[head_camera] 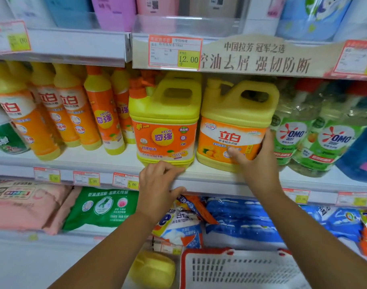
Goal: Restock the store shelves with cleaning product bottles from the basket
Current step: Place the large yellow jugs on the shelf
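Risks first. Left hand (157, 184) is clamped on the front lip of the shelf (209, 180), fingers over the top and thumb under. It sits directly below the KEON jug (165, 122), so a jerk upward could knock that jug's base; the price tags just left of this hand could also get scraped off. Right hand (257, 163) grasps the held jug (230, 126) low at its right corner, thumb on the front label and fingers round the side. The jug stands on the shelf near the front lip, just right of the KEON jug. A low one-hand grip on a jug this big looks weak: if it's pushed in crooked it may twist, slip or tip forward off the lip. The OMO bottles (291, 134) stand right against this hand's fingers, and a sideways shove would likely topple them. Counts: slim orange bottles (69, 113), well left of the left hand, at least five in front, with more behind that are too hidden to count. Big yellow handled jugs on the shelf: two. OMO bottles: two labels in front, more behind, blurred. Down below the hands: one basket (183, 265) and one yellow jug (153, 268) just left of it, blurred. I can't tell what it rests on.
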Action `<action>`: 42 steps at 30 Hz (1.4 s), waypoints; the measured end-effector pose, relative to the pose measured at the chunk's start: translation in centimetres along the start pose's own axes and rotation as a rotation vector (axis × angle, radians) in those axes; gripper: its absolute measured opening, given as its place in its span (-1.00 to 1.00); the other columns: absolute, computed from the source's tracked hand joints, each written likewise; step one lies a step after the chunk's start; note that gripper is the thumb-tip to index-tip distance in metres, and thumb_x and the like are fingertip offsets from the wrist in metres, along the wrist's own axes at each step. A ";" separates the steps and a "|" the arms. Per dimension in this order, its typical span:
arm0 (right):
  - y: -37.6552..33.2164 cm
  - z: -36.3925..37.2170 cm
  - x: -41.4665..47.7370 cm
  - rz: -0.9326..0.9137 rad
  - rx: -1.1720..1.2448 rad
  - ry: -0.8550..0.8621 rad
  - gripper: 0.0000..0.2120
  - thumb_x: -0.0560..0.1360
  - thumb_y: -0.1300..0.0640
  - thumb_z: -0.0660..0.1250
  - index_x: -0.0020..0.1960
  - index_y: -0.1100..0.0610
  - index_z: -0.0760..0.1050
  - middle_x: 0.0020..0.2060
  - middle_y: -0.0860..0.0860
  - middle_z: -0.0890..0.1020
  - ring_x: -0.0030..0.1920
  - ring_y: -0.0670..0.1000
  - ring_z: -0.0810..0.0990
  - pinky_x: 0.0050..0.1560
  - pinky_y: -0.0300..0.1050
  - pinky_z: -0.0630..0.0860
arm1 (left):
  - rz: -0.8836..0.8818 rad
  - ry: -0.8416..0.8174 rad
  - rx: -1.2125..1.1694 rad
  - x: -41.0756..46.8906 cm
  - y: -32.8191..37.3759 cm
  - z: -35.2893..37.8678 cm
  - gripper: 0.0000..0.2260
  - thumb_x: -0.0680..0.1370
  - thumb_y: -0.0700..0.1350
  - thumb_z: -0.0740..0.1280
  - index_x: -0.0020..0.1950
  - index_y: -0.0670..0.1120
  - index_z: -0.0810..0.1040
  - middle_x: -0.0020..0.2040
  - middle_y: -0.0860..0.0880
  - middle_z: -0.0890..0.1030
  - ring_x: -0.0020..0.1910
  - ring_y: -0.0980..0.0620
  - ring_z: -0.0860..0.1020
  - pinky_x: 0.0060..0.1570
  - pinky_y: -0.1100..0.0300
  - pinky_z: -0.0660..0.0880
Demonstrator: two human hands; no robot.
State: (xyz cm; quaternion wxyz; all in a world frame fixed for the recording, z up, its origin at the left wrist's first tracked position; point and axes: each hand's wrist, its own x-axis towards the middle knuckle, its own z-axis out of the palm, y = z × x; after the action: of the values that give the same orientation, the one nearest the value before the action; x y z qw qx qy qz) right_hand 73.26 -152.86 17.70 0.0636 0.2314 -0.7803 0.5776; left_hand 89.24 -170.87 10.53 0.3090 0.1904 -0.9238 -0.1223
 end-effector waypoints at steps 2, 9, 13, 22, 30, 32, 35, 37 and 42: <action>-0.2 1.3 -1.2 0.016 -0.050 0.109 0.01 0.31 -0.03 0.62 0.57 -0.05 0.09 0.37 0.03 0.38 0.22 -0.07 0.43 0.20 -0.11 0.43 | -0.012 -0.002 -0.006 -0.1 0.0 0.0 -0.53 0.32 0.10 0.58 0.21 0.15 0.60 -0.04 0.15 0.44 0.03 0.08 0.33 0.10 0.13 0.24; 0.4 4.0 -0.4 0.041 -0.109 0.179 0.17 0.26 -0.01 0.65 0.61 0.04 -0.06 0.44 0.13 0.29 0.40 0.10 0.34 0.26 -0.01 0.40 | -0.021 -0.010 -0.014 0.0 -0.1 0.1 -0.54 0.34 0.10 0.56 0.21 0.16 0.59 -0.04 0.13 0.45 0.03 0.07 0.33 0.09 0.13 0.23; 1.0 4.3 1.9 0.065 -0.094 0.138 0.13 0.26 0.01 0.65 0.59 0.04 -0.02 0.38 0.10 0.38 0.32 0.07 0.44 0.24 -0.03 0.46 | -0.012 0.010 -0.016 0.1 -0.3 0.4 -0.54 0.33 0.11 0.57 0.20 0.15 0.60 -0.04 0.13 0.46 0.03 0.06 0.35 0.08 0.10 0.27; 2.1 6.0 5.1 0.111 -0.144 0.085 0.15 0.32 -0.04 0.61 0.60 0.06 -0.13 0.43 0.20 0.33 0.42 0.22 0.37 0.40 0.23 0.35 | 0.008 0.039 -0.023 0.0 -0.8 0.9 -0.54 0.30 0.10 0.58 0.18 0.14 0.61 -0.05 0.13 0.47 0.02 0.04 0.37 0.03 0.08 0.26; 1.9 6.7 6.0 0.132 -0.331 0.093 0.17 0.35 -0.24 0.51 0.61 0.09 -0.20 0.44 0.24 0.31 0.43 0.30 0.31 0.41 0.22 0.30 | 0.021 0.038 -0.037 0.0 -0.9 0.9 -0.54 0.30 0.10 0.59 0.18 0.14 0.60 -0.04 0.12 0.47 0.03 0.03 0.37 0.03 0.11 0.23; 1.7 6.7 6.1 0.170 -0.313 0.081 0.16 0.36 -0.20 0.51 0.61 0.05 -0.23 0.45 0.28 0.23 0.45 0.32 0.27 0.41 0.22 0.28 | 0.022 0.030 -0.044 0.0 -0.9 0.9 -0.54 0.31 0.10 0.58 0.18 0.14 0.60 -0.03 0.12 0.47 0.04 0.03 0.37 0.03 0.11 0.23; 0.9 6.2 6.1 0.230 -0.281 0.030 0.12 0.41 -0.15 0.50 0.61 0.02 -0.26 0.46 0.30 0.17 0.45 0.33 0.26 0.40 0.18 0.27 | 0.028 0.019 -0.046 0.0 -0.9 0.9 -0.54 0.32 0.10 0.58 0.19 0.14 0.60 -0.03 0.12 0.47 0.04 0.03 0.37 0.04 0.11 0.23; 0.3 5.7 5.7 0.239 -0.244 -0.014 0.10 0.44 -0.10 0.50 0.61 0.07 -0.25 0.49 0.28 0.19 0.46 0.29 0.28 0.41 0.13 0.27 | 0.019 -0.006 -0.052 0.1 -0.7 0.5 -0.54 0.33 0.08 0.57 0.21 0.13 0.60 -0.03 0.12 0.46 0.04 0.03 0.37 0.05 0.09 0.26; -1.3 3.8 -2.8 0.045 -0.074 -0.004 -0.30 0.56 0.02 0.37 0.58 0.09 0.11 0.42 0.08 0.39 0.39 0.00 0.40 0.36 -0.11 0.37 | 0.094 -0.027 -0.126 -1.5 -0.9 -2.2 -0.56 0.45 -0.04 0.53 0.32 0.02 0.56 0.16 0.05 0.58 0.18 0.00 0.44 0.26 0.09 0.37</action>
State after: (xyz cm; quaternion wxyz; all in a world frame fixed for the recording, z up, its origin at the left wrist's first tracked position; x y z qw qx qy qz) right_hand 76.93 -155.91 16.56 0.0574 0.2125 -0.8061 0.5493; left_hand 91.98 -171.24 11.18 0.3132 0.1254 -0.9262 -0.1682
